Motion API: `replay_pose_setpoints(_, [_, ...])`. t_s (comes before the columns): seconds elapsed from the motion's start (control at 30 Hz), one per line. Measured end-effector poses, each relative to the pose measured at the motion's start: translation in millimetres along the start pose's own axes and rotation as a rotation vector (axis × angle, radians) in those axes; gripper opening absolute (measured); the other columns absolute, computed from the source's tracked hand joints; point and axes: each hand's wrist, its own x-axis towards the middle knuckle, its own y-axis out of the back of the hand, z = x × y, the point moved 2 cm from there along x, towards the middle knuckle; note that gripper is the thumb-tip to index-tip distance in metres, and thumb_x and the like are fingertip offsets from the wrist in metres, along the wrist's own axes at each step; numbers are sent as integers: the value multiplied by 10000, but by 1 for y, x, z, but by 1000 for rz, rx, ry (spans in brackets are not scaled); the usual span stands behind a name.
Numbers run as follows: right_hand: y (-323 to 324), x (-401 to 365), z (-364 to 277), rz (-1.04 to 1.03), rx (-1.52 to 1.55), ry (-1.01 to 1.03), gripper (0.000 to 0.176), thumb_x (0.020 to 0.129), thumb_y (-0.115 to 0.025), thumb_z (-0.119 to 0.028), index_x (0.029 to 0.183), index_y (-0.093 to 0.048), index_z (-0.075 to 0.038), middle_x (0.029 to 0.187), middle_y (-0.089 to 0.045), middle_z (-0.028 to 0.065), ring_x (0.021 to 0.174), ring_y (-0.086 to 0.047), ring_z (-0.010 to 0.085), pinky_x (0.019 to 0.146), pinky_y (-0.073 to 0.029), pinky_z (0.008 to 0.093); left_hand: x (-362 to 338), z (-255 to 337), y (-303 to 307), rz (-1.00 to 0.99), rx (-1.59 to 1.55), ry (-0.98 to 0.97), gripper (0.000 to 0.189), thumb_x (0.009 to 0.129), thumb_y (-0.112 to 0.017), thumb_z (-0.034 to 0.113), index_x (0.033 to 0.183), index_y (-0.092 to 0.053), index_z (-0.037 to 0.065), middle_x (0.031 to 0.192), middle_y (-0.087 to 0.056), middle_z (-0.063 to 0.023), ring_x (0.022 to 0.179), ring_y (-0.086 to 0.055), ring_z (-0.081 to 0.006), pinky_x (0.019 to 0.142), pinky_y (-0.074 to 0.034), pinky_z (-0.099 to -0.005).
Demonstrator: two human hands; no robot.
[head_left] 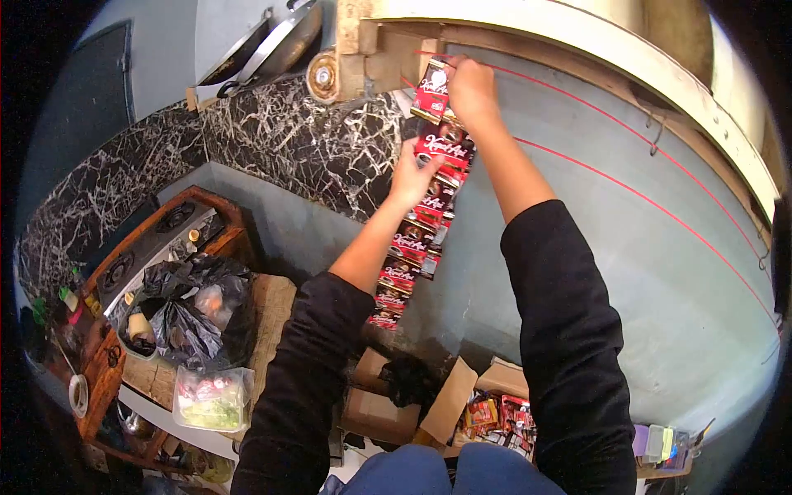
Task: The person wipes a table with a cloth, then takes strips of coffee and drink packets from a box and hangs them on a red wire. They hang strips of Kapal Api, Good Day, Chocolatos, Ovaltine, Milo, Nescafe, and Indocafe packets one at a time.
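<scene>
A long strip of red and black coffee sachets hangs down the wall, one packet joined below another. More sachets overlap behind its right side. My left hand grips the strip in its upper part, the thumb lying across the front and the other fingers partly hidden. Higher up, my right hand is closed at the strip's top end, beside the uppermost sachet. A red string stretches along the wall from near that hand, and its fingertips are mostly hidden from this side.
Overhead runs a wooden shelf, with metal hooks under it. Pans hang at upper left. A stove, a black plastic bag and a clear container are at left. An open carton with packets stands below.
</scene>
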Motion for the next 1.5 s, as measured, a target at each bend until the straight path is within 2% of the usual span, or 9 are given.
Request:
replay_pose_setpoints(0.17, [-27,-12,-1,-220,10,-20,244,743,-603,-260,907,-622,-81,835,-606,171,809,-579,326,745,-442,387,-15,22,1,-65,-158,98,523,755,-630,100,1141,-291,6,997,-506,-136,862,-535,-170,712,-457,-269])
replay_pose_setpoints(0.33, [-23,-16,5,-459,-74,-34,318,758,-580,-323,1003,-591,-121,980,-585,130,923,-548,297,798,-430,376,-13,23,10,164,-491,444,577,750,-596,391,1160,-327,88,1114,-465,-66,1076,-407,-214,905,-274,-430])
replay_pose_setpoints(0.43, [-18,-19,17,-362,-15,20,295,760,-567,-318,959,-616,-106,860,-618,133,837,-582,294,759,-440,377,-10,27,14,87,-393,418,348,783,-582,299,1041,-410,140,1062,-487,-9,1000,-464,-178,883,-298,-421])
replay_pose_setpoints(0.6, [26,-36,24,-270,-318,150,298,750,-571,-330,925,-627,-96,832,-620,143,795,-588,292,726,-447,379,-6,19,14,133,-432,442,369,764,-598,257,1052,-412,121,1034,-481,-29,956,-476,-188,870,-308,-398])
replay_pose_setpoints(0.67, [37,-40,28,-396,-418,175,302,730,-586,-357,872,-636,-95,805,-622,138,791,-584,296,767,-428,394,-4,11,15,467,-261,253,468,726,-620,220,1098,-387,59,1053,-456,-84,969,-451,-215,872,-306,-374])
replay_pose_setpoints(0.73, [42,-45,30,-414,-439,143,289,727,-592,-351,850,-638,-94,843,-617,137,841,-574,281,834,-377,420,-16,40,12,678,426,58,514,679,-608,148,1119,-377,19,1048,-437,-151,987,-419,-276,882,-295,-373])
replay_pose_setpoints(0.87, [40,-50,41,-347,-460,244,278,739,-578,-364,835,-645,-112,771,-617,146,787,-579,298,874,-342,452,0,102,-7,279,689,-725,346,708,-525,154,1041,-486,66,1083,-494,-102,1054,-413,-267,915,-263,-413])
replay_pose_setpoints(1.07, [44,-56,49,-345,-561,191,248,798,-511,-308,777,-647,-102,753,-615,152,761,-596,289,920,-299,460,35,102,0,-72,1407,-578,298,808,-470,223,1088,-488,123,1097,-496,-62,1118,-391,-235,951,-264,-446])
replay_pose_setpoints(1.5, [39,-43,50,-213,-471,138,296,854,-410,-321,891,-631,-128,787,-614,142,783,-579,302,921,-278,485,43,95,7,-12,1438,-633,269,747,-447,111,982,-564,168,1003,-539,-26,993,-469,-241,863,-373,-360])
